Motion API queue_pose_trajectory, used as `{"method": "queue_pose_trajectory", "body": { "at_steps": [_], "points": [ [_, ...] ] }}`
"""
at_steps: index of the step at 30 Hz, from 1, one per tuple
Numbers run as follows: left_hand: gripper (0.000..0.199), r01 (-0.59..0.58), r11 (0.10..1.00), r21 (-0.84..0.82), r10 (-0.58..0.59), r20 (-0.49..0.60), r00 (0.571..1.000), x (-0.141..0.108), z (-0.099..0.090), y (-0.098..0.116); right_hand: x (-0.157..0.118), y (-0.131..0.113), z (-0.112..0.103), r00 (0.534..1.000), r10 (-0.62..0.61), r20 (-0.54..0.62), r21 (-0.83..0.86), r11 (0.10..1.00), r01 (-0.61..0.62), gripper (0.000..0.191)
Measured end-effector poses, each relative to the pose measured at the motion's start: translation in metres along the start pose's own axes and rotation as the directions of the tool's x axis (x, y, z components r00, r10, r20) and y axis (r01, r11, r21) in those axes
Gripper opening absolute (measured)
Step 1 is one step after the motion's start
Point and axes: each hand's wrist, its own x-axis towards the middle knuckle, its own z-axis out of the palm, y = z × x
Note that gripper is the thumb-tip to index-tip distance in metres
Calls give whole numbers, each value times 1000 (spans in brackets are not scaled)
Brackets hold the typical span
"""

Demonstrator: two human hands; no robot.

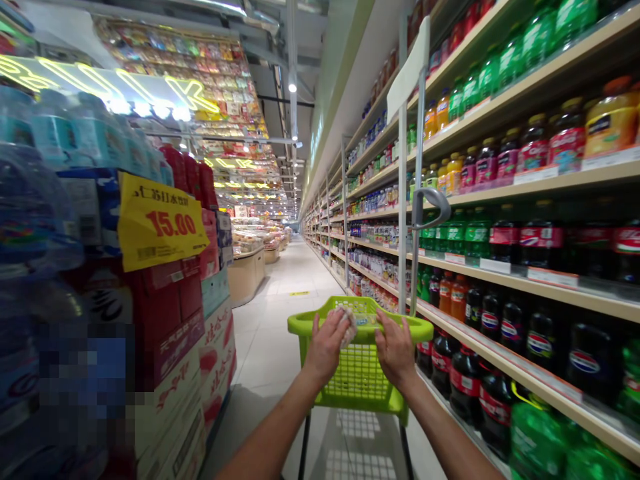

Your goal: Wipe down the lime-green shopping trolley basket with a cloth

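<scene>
A lime-green plastic shopping cart (361,383) stands upright in front of me on thin dark legs, with a grid-patterned basket. My left hand (324,341) is at the near left of its rim, closed on a crumpled whitish cloth (349,328) that may be tissue. My right hand (395,348) rests at the right part of the near rim, its fingers curled over the edge. Something small with a clear, bluish look (367,320) shows in the basket between my hands; I cannot make out what it is.
Shelves (505,267) of soda bottles run close along the right. A grey pole with a curved handle (434,208) rises beside the cart. Stacked drink cartons (173,347) with a yellow price sign (163,223) crowd the left. A tiled aisle (295,273) stretches ahead past wooden display counters (246,277).
</scene>
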Motion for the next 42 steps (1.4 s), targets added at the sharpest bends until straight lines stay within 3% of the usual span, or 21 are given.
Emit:
{"method": "queue_pose_trajectory", "body": {
  "at_steps": [2,4,7,9,11,13,15,17,21,23,26,27,29,31,34,36,40,42],
  "points": [
    [43,19,1000,2,-19,8,1000,-2,-4,-5,0,-1,1,1000,14,-16,-15,1000,-14,39],
    [45,121,993,17,-121,5,993,-10,-15,-28,-3,2,2,1000,-7,-18,-30,1000,7,38],
    [46,369,929,22,-368,-32,929,-18,-30,-57,-7,6,4,999,-16,-33,-17,1000,16,38],
    [47,446,895,-3,-446,-16,895,-11,-30,-51,-8,7,6,998,9,-62,-8,1000,-10,38],
    [47,389,920,-44,-386,70,920,5,-22,-25,-9,7,8,996,14,-84,-12,1000,-15,39],
    [48,246,965,-93,-225,191,955,23,-14,6,-9,9,8,996,-6,-92,-22,1000,4,38],
    [48,173,978,-118,-141,241,960,33,-13,22,-10,12,7,996,-32,-87,-25,999,30,38],
    [46,190,975,-112,-156,259,953,33,-20,15,-12,15,5,996,-48,-75,-25,999,46,38],
    [41,429,903,-36,-410,233,882,25,-43,-26,-12,11,6,995,-52,-86,-36,998,50,37],
    [40,469,883,-29,-450,234,862,30,-43,-25,-12,5,8,993,-49,-110,-44,998,44,36],
    [41,320,942,-103,-278,296,914,42,-27,13,-12,-2,9,991,-55,-121,-45,998,49,37],
    [40,213,967,-137,-167,288,943,45,-21,27,-13,-3,9,991,-65,-117,-44,997,60,37],
    [39,91,985,-146,-54,241,969,45,-13,42,-14,-2,8,990,-91,-104,-40,995,87,38],
    [39,72,994,-84,-56,183,982,35,-14,36,-14,0,6,990,-105,-98,-32,994,102,38],
    [39,199,979,34,-201,95,975,18,-22,9,-15,-1,5,989,-94,-111,-16,996,93,38],
    [39,232,971,58,-235,56,970,13,-20,5,-14,-3,5,989,-81,-124,-7,997,80,38],
    [37,15,1000,-10,-15,27,1000,23,3,41,-15,-2,6,988,-70,-138,2,997,71,39],
    [36,-29,999,-42,29,12,1000,27,10,51,-15,2,5,989,-84,-125,12,996,86,40]
  ]
}}
